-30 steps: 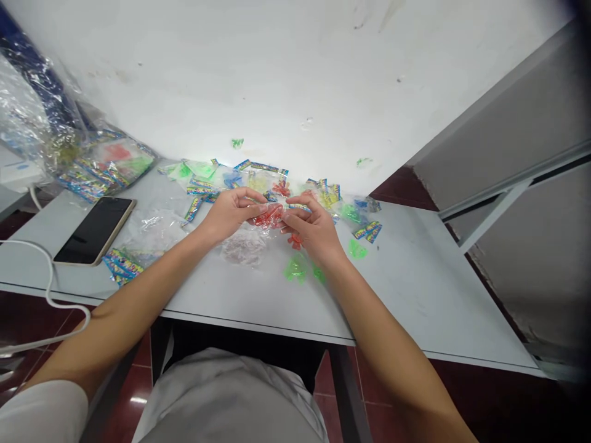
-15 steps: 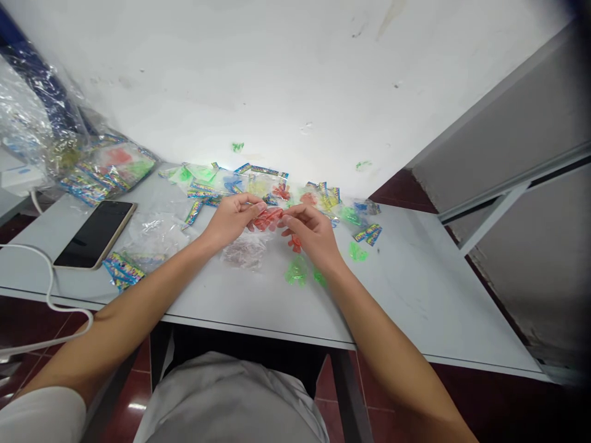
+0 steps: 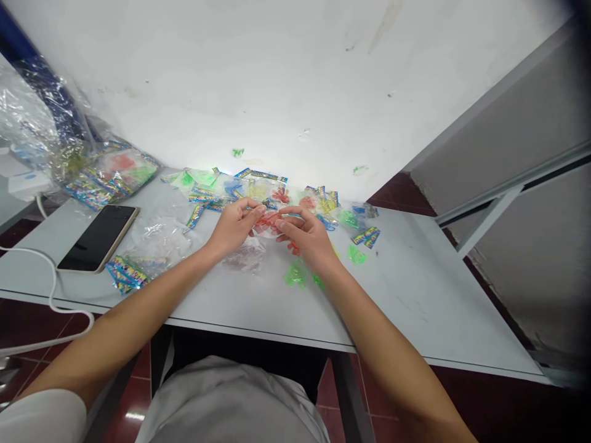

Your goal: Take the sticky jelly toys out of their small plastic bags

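Between my two hands is a red translucent soft plastic toy (image 3: 266, 223), its exact shape partly covered by fingers. My left hand (image 3: 236, 225) pinches its left end with thumb and forefinger. On the other end, the thumb and fingers of my right hand (image 3: 306, 235) are closed. Just below lies a crumpled clear plastic bag (image 3: 247, 255). Another red toy (image 3: 293, 248) shows beside the right hand's fingers. Nearer me sits a green toy (image 3: 296, 273), with a second green toy (image 3: 318, 281) half hidden by the right wrist.
Small packets with colourful header cards (image 3: 203, 195) line the wall side of the table. A black-screened phone (image 3: 98, 239) lies at left, near a white cable (image 3: 54, 286) and a clear wrapper (image 3: 159, 240). A larger packed bag (image 3: 115, 172) stands behind. Green pieces (image 3: 237, 152) stick to the wall.
The red toy looks flatter and more spread between my fingers. Both hands stay nearly in place, and the view has shifted slightly.
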### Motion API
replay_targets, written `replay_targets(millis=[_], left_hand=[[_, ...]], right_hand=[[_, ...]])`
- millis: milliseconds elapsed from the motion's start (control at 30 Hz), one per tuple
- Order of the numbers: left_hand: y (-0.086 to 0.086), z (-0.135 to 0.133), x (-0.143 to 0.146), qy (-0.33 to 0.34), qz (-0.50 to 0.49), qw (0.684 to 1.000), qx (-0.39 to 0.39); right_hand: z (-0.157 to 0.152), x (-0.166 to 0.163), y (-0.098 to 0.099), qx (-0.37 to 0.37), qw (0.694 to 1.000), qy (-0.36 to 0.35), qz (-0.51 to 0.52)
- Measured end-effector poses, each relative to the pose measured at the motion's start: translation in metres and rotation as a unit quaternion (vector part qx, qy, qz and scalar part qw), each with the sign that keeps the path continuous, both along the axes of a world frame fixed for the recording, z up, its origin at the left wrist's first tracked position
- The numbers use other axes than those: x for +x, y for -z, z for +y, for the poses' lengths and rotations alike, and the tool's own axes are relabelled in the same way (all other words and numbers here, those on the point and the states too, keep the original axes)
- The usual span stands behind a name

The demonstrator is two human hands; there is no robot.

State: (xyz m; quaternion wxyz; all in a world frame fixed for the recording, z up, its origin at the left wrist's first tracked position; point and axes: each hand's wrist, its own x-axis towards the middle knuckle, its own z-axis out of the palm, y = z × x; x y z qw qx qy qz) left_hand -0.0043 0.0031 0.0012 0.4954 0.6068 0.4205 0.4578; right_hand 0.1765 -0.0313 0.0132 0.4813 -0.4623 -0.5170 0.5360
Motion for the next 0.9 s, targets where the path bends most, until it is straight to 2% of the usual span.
replay_targets(millis=[433, 633, 900], left_hand=[[-0.002, -0.001, -0.0017, -0.03, 0.063, 0.998, 0.0], [0.0022, 0.0035, -0.0049, -0.043, 0.095, 0.994, 0.025], [-0.0019, 0.0034, -0.0055, -0.047, 0.101, 0.994, 0.022]], right_hand=[[-0.0026, 0.0003, -0.0096, 0.006, 0.996, -0.01, -0.087], [-0.0014, 0.0006, -0.0085, 0.011, 0.995, -0.018, -0.094], [-0.0022, 0.0006, -0.0105, 0.021, 0.992, -0.026, -0.122]])
